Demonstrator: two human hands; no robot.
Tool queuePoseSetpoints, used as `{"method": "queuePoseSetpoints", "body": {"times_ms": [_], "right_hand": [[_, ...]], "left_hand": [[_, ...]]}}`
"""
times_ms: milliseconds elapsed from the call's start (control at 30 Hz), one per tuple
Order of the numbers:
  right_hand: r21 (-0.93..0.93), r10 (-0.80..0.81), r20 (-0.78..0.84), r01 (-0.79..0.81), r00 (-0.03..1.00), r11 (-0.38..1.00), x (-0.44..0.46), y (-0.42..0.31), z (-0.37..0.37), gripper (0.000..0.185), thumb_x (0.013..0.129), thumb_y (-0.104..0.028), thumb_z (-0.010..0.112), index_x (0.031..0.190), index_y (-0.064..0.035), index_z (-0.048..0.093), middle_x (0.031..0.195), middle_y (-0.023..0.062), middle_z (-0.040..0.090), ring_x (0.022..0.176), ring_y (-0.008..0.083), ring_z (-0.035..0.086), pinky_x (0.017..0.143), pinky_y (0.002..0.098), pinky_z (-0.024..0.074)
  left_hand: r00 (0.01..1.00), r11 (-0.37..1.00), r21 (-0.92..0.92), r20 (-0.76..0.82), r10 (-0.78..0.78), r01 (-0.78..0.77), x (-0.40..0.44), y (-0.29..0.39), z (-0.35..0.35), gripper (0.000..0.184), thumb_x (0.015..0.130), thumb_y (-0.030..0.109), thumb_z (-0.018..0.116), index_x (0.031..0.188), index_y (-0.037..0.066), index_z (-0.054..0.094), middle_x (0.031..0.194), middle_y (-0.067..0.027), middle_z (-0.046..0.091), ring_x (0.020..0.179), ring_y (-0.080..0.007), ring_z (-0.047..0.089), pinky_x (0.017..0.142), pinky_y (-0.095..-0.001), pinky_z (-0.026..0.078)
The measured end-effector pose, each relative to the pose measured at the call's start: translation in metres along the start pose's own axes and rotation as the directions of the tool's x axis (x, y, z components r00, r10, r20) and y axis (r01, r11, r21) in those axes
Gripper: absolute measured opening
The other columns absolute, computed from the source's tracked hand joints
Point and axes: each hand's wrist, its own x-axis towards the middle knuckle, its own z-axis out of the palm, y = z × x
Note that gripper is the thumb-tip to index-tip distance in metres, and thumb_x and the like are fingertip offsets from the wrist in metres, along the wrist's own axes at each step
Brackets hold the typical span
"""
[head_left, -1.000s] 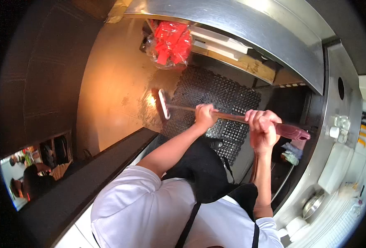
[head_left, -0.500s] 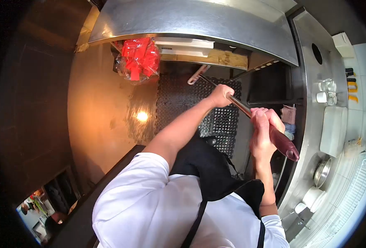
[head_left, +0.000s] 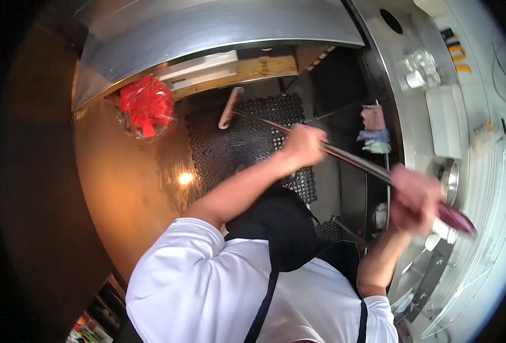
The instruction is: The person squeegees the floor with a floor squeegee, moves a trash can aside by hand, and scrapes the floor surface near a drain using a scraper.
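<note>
A long-handled floor tool (head_left: pixel 356 159) runs slantwise across the middle, with a metal pole, a dark red grip end and a narrow bar-shaped head (head_left: pixel 230 108). Whether that head is a brush or a squeegee I cannot make out. My left hand (head_left: pixel 305 145) is closed around the pole at mid-length. Nearer the grip end, my right hand (head_left: pixel 417 200) is wrapped round the handle, blurred by motion. The head rests on or just over the black perforated rubber mat (head_left: pixel 207 146), which looks wet on its left part.
A steel counter (head_left: pixel 218 23) spans the far side, above a red bundle in clear plastic (head_left: pixel 147 106). The brown floor (head_left: pixel 110 171) has a wet streak beside the mat. On the right, cloths (head_left: pixel 374 128) hang below a steel worktop (head_left: pixel 398 63) bearing glasses (head_left: pixel 421 63).
The tool's head has swung left over the mat, while its grip end has moved right and slightly down with my right hand. The camera view has also turned. Both hands keep hold.
</note>
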Motion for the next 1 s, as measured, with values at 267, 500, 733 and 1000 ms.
{"method": "queuePoseSetpoints", "body": {"times_ms": [267, 500, 733, 1000], "right_hand": [[-0.107, 0.212, -0.084, -0.220, 0.974, 0.969, -0.058, 0.110, -0.002, 0.028, 0.090, 0.004, 0.061, 0.067, -0.0052, 0.047, 0.073, 0.0015, 0.054, 0.070, 0.0122, 0.052, 0.094, 0.0346, 0.0457], [-0.330, 0.000, -0.150, -0.050, 0.989, 0.943, 0.001, 0.028, -0.060, 0.024, 0.088, -0.001, 0.059, 0.067, -0.0026, 0.049, 0.061, 0.0012, 0.048, 0.056, 0.0115, 0.047, 0.061, 0.0336, 0.0452], [-0.145, 0.032, -0.479, -0.116, 0.877, 0.983, 0.022, -0.020, -0.116, 0.020, 0.089, -0.013, 0.051, 0.073, -0.0023, 0.055, 0.061, 0.0067, 0.052, 0.052, 0.0182, 0.048, 0.058, 0.0367, 0.0440], [-0.027, -0.099, -0.273, 0.095, 0.957, 0.995, 0.028, -0.048, -0.173, 0.028, 0.087, -0.013, 0.058, 0.062, -0.0088, 0.044, 0.052, 0.0002, 0.043, 0.042, 0.0134, 0.038, 0.050, 0.0343, 0.0383]], "left_hand": [[0.986, 0.996, 0.094, 0.167, -0.005, -0.011, 0.004, -0.149, 0.052, 0.020, 0.058, 0.009, 0.076, 0.059, 0.010, 0.056, 0.067, -0.0100, 0.065, 0.076, -0.0361, 0.063, 0.073, -0.0453, 0.047], [0.990, 0.992, -0.077, 0.098, 0.104, -0.097, 0.091, -0.029, 0.121, 0.026, 0.066, 0.013, 0.071, 0.057, 0.003, 0.049, 0.062, -0.0188, 0.058, 0.062, -0.0411, 0.059, 0.052, -0.0434, 0.043], [0.999, 0.980, -0.201, -0.042, 0.008, -0.016, 0.074, 0.055, 0.169, 0.029, 0.069, 0.012, 0.073, 0.059, 0.003, 0.048, 0.061, -0.0193, 0.055, 0.063, -0.0434, 0.056, 0.052, -0.0443, 0.041], [0.981, 0.952, -0.254, 0.049, 0.189, -0.170, 0.109, 0.077, 0.208, 0.033, 0.073, 0.013, 0.074, 0.057, 0.006, 0.046, 0.057, -0.0151, 0.051, 0.060, -0.0390, 0.055, 0.054, -0.0442, 0.042]]}}
